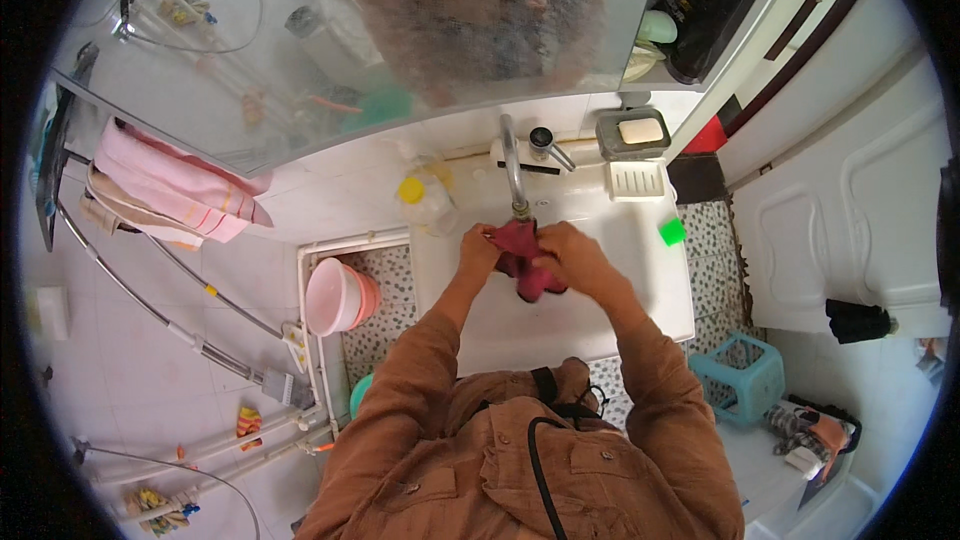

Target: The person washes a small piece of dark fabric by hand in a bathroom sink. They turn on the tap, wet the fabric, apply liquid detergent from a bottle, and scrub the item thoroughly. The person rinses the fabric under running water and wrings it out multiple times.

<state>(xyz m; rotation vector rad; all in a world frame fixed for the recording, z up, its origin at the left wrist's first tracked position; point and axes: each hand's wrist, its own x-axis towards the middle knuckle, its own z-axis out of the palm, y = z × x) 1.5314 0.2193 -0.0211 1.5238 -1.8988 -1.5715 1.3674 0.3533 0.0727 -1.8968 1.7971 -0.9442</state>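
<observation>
Plainly, we have a dark red cloth [514, 237] between our two hands, over the sink [480, 328] and right at the mouth of the tap [514, 168]. Our left hand [479, 248] is clamped on its left edge, the fingertips pinching the fabric. Our right hand [577, 258] grips its right side, somewhat blurred, with the thumb against the folds; the lower part of the cloth hangs bunched below. Behind the sink, left of the tap, we see a clear bottle [432, 210] with a yellow cap. To the right of the tap, soap [641, 131] lies in a grey dish [611, 137], and a white slotted dish [637, 182] sits just nearer us. A green block [671, 231] rests on the sink's right rim. On our left stands a pink bucket [326, 292]; on our right, a blue stool [744, 381].
</observation>
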